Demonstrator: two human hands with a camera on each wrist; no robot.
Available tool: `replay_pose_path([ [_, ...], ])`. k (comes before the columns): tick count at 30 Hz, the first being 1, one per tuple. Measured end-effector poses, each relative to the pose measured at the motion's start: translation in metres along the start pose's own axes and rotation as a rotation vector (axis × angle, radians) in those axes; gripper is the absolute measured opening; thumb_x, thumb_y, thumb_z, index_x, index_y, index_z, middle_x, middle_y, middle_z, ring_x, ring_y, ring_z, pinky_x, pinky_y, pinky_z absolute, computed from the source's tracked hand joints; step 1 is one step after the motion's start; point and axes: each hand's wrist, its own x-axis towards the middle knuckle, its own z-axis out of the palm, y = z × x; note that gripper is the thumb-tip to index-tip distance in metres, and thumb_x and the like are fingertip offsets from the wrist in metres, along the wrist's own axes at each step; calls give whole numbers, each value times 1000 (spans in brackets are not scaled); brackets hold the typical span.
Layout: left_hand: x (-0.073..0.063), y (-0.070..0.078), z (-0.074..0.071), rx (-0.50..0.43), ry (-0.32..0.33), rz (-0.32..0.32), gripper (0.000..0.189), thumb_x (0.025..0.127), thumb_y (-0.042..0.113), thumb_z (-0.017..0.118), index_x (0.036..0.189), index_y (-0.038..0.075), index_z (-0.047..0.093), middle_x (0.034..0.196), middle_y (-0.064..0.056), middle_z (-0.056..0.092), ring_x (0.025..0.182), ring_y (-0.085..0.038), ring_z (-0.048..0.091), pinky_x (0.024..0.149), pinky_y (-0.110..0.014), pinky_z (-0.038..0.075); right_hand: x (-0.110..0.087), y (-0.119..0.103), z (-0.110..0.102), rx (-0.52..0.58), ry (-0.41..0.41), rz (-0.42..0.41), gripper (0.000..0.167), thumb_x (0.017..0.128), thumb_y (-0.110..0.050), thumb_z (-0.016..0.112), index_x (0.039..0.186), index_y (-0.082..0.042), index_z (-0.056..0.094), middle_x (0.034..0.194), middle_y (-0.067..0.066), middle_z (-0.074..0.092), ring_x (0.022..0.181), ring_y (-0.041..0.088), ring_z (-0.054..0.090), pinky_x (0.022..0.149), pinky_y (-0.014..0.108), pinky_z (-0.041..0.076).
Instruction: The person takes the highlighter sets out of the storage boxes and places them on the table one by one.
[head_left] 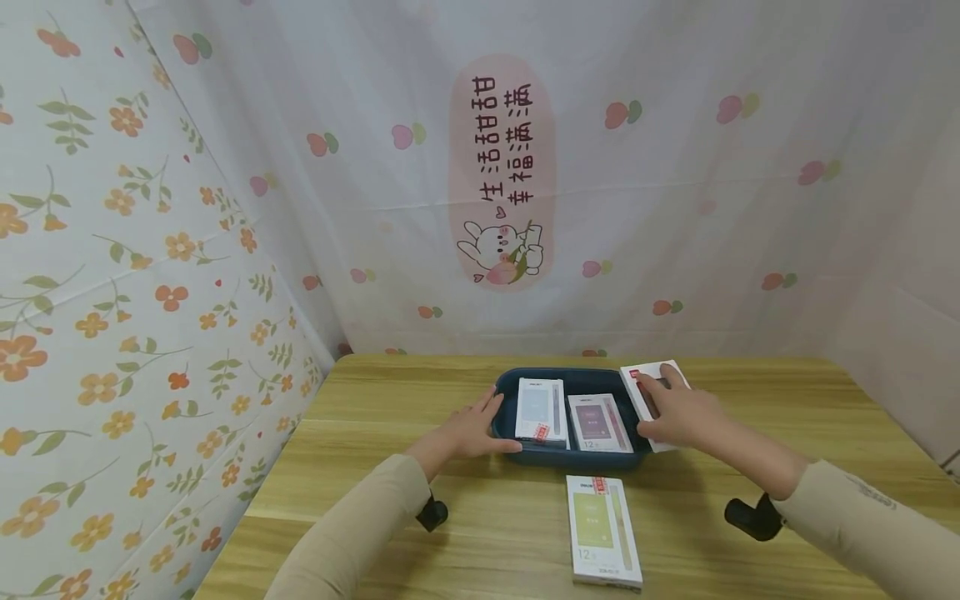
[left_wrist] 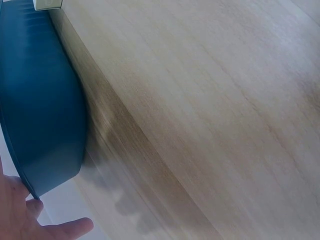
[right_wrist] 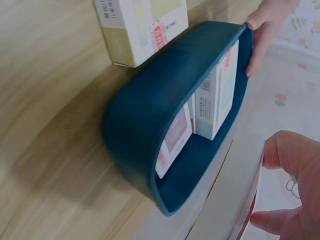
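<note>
A dark blue plastic bin (head_left: 525, 457) stands on the table, two white boxes inside it: one with a light blue panel (head_left: 536, 408), one with a purple panel (head_left: 595, 422). At the bin's left end my left hand (head_left: 471, 429) holds the rim, thumb along the front side. My right hand (head_left: 686, 414) grips another white box (head_left: 634, 372) with a red mark, its fingers across the face; this box overlaps the bin's right end in the head view. In the right wrist view, thumb and finger meet the white box (right_wrist: 220, 200) beside the bin (right_wrist: 145, 110).
In front of the bin a white box with a yellow-green panel (head_left: 600, 529) lies on the wooden table (head_left: 360, 417). A printed cloth (head_left: 390, 233) hangs behind the table, and a floral cloth (head_left: 142, 292) hangs on the left.
</note>
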Motion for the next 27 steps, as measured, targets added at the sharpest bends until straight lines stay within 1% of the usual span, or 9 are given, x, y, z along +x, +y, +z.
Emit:
replay_pose_path([
  [2,0,0,0,2,-2,-3,98,76,72,49,148,17,13,155,-3,4,130,-41,31,104,-58,22,-5,3,0,-4,3,-6,74,73,-34,67,133,0,40,133,36,26,77,40,53,63,49,47],
  [5,0,0,0,1,1,-1,98,76,72,49,148,17,13,155,-5,5,130,-41,32,103,-58,24,-12,8,3,3,11,-13,74,72,-35,67,132,0,42,131,36,29,74,37,53,58,46,47],
  [8,0,-1,0,0,-2,-2,99,76,72,49,149,17,12,155,-4,4,130,-41,31,104,-58,23,-18,11,7,19,22,-12,72,72,-35,67,131,-1,43,129,35,31,74,36,53,57,44,46],
  [10,0,-1,0,0,-3,-1,99,75,73,49,148,17,12,155,-4,4,130,-41,31,104,-59,22,-22,15,10,22,39,-12,72,72,-35,67,130,0,44,129,35,32,76,37,54,58,44,46],
  [12,0,0,0,-1,-7,-2,99,75,73,48,149,18,12,155,-3,4,131,-41,30,104,-59,21,-26,18,13,26,62,-18,70,72,-34,67,129,0,45,127,35,33,75,37,53,57,43,46],
  [14,0,0,0,-4,-4,0,98,76,72,49,149,17,12,155,-4,4,131,-41,30,104,-59,22,-30,21,14,27,86,-25,70,72,-34,67,129,0,45,125,35,34,69,33,52,52,40,43],
  [19,1,0,1,0,-3,-6,99,75,73,48,149,18,12,155,-4,5,131,-41,30,104,-58,23,-41,27,17,17,114,-31,69,71,-33,65,129,0,45,121,32,36,63,26,49,46,32,36],
  [24,1,0,2,6,-6,-10,100,75,73,49,148,17,13,155,-5,5,131,-40,31,104,-57,24,-53,34,25,14,136,-29,67,71,-32,65,128,-1,47,117,28,38,60,23,47,44,30,33],
  [27,1,0,2,2,-3,-12,99,75,73,49,148,17,13,155,-5,5,132,-40,30,104,-57,24,-61,37,30,15,139,-19,67,70,-31,66,128,-1,48,117,28,37,58,22,47,43,30,33],
])
